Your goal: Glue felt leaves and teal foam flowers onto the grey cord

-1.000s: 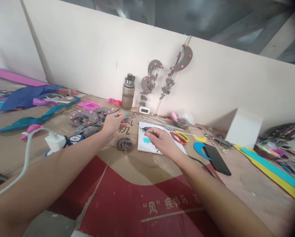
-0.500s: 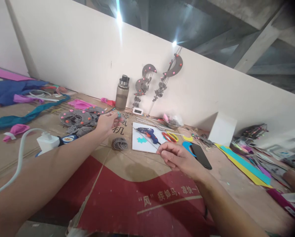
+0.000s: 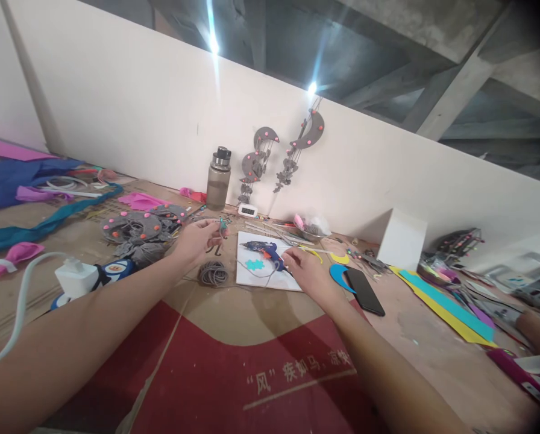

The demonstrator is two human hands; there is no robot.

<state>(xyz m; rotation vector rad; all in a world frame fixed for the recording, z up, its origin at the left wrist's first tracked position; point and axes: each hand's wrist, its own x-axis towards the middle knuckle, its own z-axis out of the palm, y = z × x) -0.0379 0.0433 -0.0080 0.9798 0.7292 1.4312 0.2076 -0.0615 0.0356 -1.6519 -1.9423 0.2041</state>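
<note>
My left hand (image 3: 198, 242) pinches a small teal cut-out piece (image 3: 223, 226) above the cardboard. Below it lies a coil of grey cord (image 3: 213, 273). A white board (image 3: 252, 279) carries a blue glue gun (image 3: 263, 247) and a teal flower-like shape (image 3: 254, 264); a slack length of grey cord (image 3: 258, 278) curves over it. My right hand (image 3: 310, 274) is at the board's right side, fingers curled beside the gun's handle, in front of scissors with a yellow handle (image 3: 316, 253). What those fingers hold, if anything, is hidden.
A black phone (image 3: 364, 292) and a blue crescent (image 3: 339, 278) lie right of the board. At the wall stands a bottle (image 3: 218, 181). Grey crescent ornaments (image 3: 137, 226) and a white plug (image 3: 75, 277) with its cable are on the left. Another person's hand (image 3: 539, 331) shows far right.
The cord, taut between my hands before, now hangs slack over the board. My right hand has moved up to the gun handle and scissors, covering the red handle. My left hand keeps its pinch.
</note>
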